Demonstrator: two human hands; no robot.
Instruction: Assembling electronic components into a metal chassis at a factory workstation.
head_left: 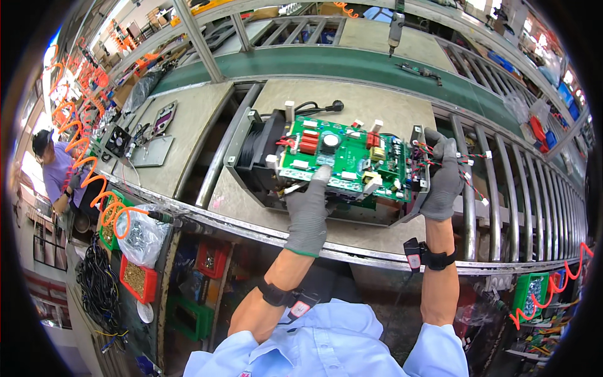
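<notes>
In front of me a chassis with a black fan (256,151) at its left end lies on a pale board. A green circuit board (342,157) sits on top of it, crowded with red, white and yellow parts. My left hand (308,213), in a grey glove, grips the board's near edge; its thumb presses the top and its other fingers are mostly hidden. With my right hand (443,182), also gloved, I grip the dark end panel (418,164) at the right. Thin wires with white connectors (468,162) stick out past that hand.
Metal rollers (496,195) run off to the right. A power plug (338,105) lies behind the chassis. Beyond is a green belt (301,60), with a screwdriver (396,31) hanging over it. Red bins (139,281) of screws stand lower left. A co-worker (59,166) is at far left.
</notes>
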